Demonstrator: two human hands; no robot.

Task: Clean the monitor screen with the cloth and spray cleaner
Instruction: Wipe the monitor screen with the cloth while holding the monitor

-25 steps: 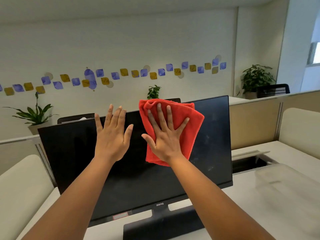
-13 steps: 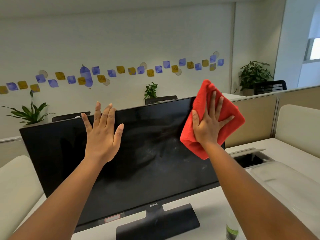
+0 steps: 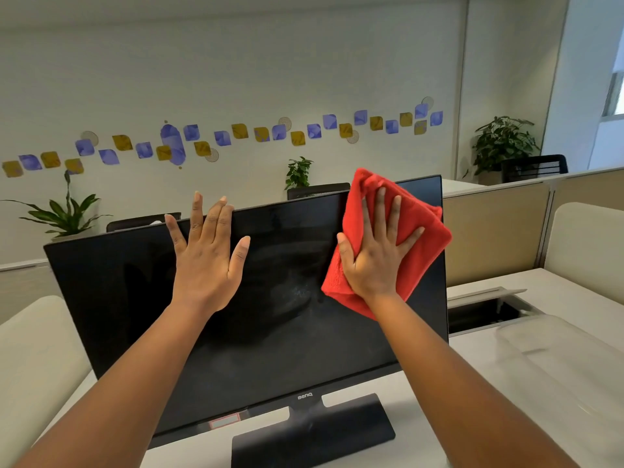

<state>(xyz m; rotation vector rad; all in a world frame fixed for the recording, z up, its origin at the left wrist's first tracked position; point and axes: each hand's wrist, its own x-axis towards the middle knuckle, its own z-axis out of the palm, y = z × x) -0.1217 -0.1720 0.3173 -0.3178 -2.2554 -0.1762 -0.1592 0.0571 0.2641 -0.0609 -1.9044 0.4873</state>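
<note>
Wiping is under way: the red cloth [image 3: 388,241] is pressed flat against the upper right of the monitor screen [image 3: 270,315] by the right hand [image 3: 376,261], fingers straight and spread. The left hand [image 3: 207,261] is laid open near the top edge. Smears are seen mid-screen, so more passes are judged necessary. No spray cleaner is visible.

The right hand [image 3: 378,261] presses a red cloth [image 3: 422,238] flat on the black monitor [image 3: 270,332], and the left hand [image 3: 207,261] holds its top edge.
</note>
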